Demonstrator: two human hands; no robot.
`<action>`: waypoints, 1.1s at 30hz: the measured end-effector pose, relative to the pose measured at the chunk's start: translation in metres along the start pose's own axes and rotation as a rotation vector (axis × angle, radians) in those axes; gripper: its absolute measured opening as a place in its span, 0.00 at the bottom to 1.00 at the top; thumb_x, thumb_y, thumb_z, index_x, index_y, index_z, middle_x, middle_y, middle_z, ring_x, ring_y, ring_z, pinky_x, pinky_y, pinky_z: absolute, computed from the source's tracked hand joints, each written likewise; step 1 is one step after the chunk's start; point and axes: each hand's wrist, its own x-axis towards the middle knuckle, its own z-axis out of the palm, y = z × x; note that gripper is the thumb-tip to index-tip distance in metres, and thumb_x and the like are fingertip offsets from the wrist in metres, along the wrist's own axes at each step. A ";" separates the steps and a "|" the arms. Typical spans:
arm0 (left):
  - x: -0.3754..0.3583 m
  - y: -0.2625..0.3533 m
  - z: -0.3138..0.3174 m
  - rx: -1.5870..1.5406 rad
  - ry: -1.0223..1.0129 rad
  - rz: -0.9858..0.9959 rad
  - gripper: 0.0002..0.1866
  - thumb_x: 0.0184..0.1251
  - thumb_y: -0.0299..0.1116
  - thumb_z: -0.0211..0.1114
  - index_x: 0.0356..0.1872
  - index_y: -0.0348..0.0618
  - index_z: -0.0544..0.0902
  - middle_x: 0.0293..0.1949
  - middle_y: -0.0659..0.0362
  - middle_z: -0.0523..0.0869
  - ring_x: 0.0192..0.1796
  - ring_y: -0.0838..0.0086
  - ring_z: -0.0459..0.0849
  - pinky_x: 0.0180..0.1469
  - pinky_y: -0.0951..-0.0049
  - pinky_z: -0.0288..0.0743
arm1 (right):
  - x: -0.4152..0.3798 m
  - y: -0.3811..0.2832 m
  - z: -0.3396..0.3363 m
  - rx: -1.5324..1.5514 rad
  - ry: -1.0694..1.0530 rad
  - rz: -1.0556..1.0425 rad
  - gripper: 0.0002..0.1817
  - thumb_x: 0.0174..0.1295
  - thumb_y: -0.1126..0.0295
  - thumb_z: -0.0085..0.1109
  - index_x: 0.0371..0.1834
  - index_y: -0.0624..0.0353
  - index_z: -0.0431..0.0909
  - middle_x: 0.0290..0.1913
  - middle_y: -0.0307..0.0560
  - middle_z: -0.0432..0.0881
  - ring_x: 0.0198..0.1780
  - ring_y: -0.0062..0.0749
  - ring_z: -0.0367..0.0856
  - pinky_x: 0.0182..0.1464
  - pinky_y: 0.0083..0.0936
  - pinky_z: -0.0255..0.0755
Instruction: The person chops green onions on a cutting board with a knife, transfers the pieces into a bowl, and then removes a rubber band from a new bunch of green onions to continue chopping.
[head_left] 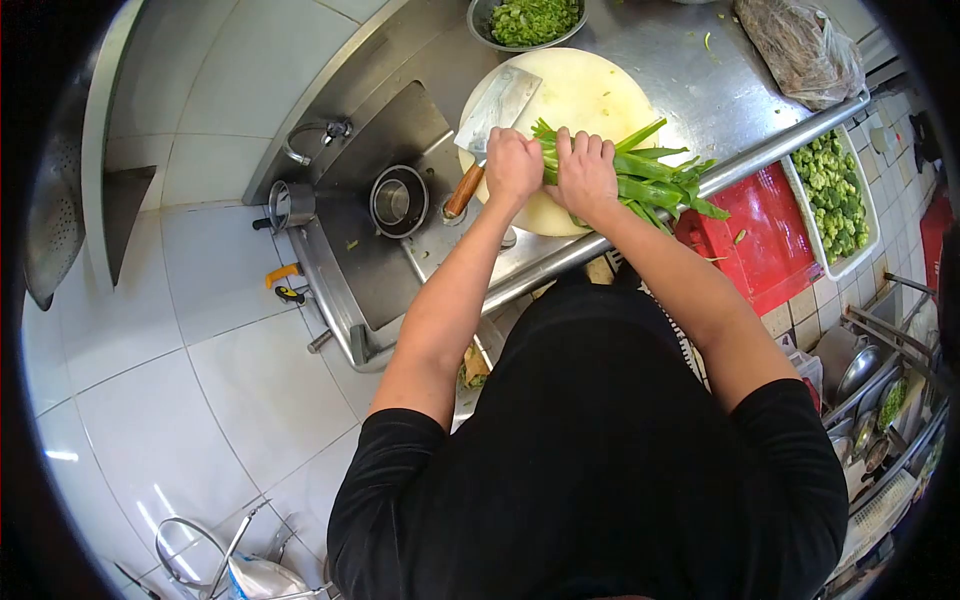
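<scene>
Both hands are closed on a bunch of long flat-leaved greens (650, 178) over a round pale cutting board (590, 85). My left hand (515, 168) is a fist at the left end of the bunch, its grip partly hidden. Beside it, my right hand (583, 172) wraps over the stalks, and the leaves spread out to the right past the board's edge. A cleaver (498, 108) lies on the left of the board, its wooden handle pointing toward me, close to my left hand. Chopped greens fill a metal bowl (530, 20) behind the board.
A sink (350, 260) with a metal pot (398, 200) in it lies to the left, under a faucet (318, 140). To the right are a red crate (755, 235) and a white tray of broccoli pieces (830, 195). A plastic bag (800, 50) sits on the steel counter.
</scene>
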 end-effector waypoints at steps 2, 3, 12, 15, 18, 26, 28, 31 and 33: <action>0.004 -0.011 -0.001 -0.142 0.014 -0.134 0.12 0.64 0.33 0.59 0.33 0.32 0.81 0.39 0.44 0.83 0.44 0.52 0.83 0.45 0.58 0.79 | -0.002 0.001 0.001 -0.007 -0.011 -0.019 0.50 0.47 0.45 0.75 0.69 0.63 0.64 0.51 0.54 0.74 0.54 0.48 0.72 0.62 0.49 0.62; 0.003 -0.011 -0.002 -0.144 0.012 -0.133 0.12 0.64 0.33 0.59 0.33 0.32 0.81 0.39 0.44 0.83 0.44 0.52 0.83 0.45 0.58 0.79 | -0.004 0.001 0.002 -0.008 -0.011 -0.017 0.50 0.47 0.45 0.75 0.69 0.63 0.64 0.51 0.54 0.74 0.54 0.48 0.72 0.62 0.49 0.62; 0.008 -0.018 -0.004 -0.704 -0.179 -0.491 0.15 0.70 0.37 0.56 0.38 0.32 0.82 0.31 0.51 0.87 0.34 0.70 0.84 0.40 0.66 0.78 | -0.003 0.005 0.004 -0.003 0.006 -0.074 0.46 0.49 0.47 0.73 0.69 0.56 0.65 0.50 0.56 0.74 0.53 0.49 0.73 0.57 0.48 0.63; 0.008 -0.018 -0.011 -0.663 -0.250 -0.444 0.14 0.70 0.36 0.57 0.37 0.33 0.81 0.31 0.53 0.86 0.34 0.72 0.83 0.40 0.67 0.77 | -0.002 0.004 0.004 0.000 -0.008 -0.094 0.45 0.48 0.47 0.75 0.66 0.55 0.63 0.50 0.57 0.74 0.52 0.50 0.72 0.59 0.49 0.62; 0.008 -0.013 -0.004 -0.588 -0.221 -0.311 0.11 0.70 0.34 0.58 0.37 0.34 0.81 0.32 0.56 0.85 0.33 0.71 0.82 0.40 0.68 0.77 | -0.001 0.004 0.005 -0.010 -0.020 -0.113 0.46 0.48 0.47 0.75 0.66 0.56 0.63 0.50 0.57 0.74 0.52 0.50 0.72 0.57 0.49 0.63; 0.026 0.001 -0.029 -1.077 -0.233 -0.655 0.19 0.66 0.23 0.60 0.57 0.41 0.67 0.31 0.57 0.83 0.28 0.74 0.81 0.34 0.72 0.75 | -0.003 0.006 0.005 -0.034 0.010 -0.151 0.45 0.48 0.47 0.74 0.67 0.56 0.64 0.50 0.56 0.74 0.52 0.49 0.72 0.56 0.47 0.63; 0.022 0.003 -0.030 -1.071 -0.245 -0.630 0.19 0.66 0.23 0.60 0.56 0.40 0.68 0.31 0.58 0.83 0.28 0.75 0.81 0.33 0.73 0.75 | -0.002 0.005 0.002 -0.034 -0.010 -0.153 0.45 0.49 0.48 0.74 0.67 0.56 0.64 0.50 0.55 0.74 0.52 0.49 0.72 0.56 0.47 0.63; 0.012 0.008 -0.027 -0.971 -0.271 -0.423 0.18 0.66 0.25 0.60 0.55 0.38 0.69 0.35 0.52 0.85 0.28 0.72 0.82 0.31 0.70 0.75 | -0.001 0.006 0.000 -0.044 -0.041 -0.147 0.44 0.49 0.48 0.73 0.67 0.57 0.65 0.50 0.54 0.74 0.52 0.48 0.73 0.56 0.46 0.63; -0.006 0.023 -0.031 -0.652 -0.253 -0.103 0.15 0.69 0.26 0.59 0.54 0.36 0.69 0.35 0.51 0.86 0.28 0.71 0.82 0.32 0.69 0.76 | 0.001 0.006 0.006 -0.044 -0.051 -0.145 0.44 0.50 0.48 0.73 0.66 0.57 0.66 0.49 0.54 0.75 0.52 0.48 0.73 0.56 0.46 0.63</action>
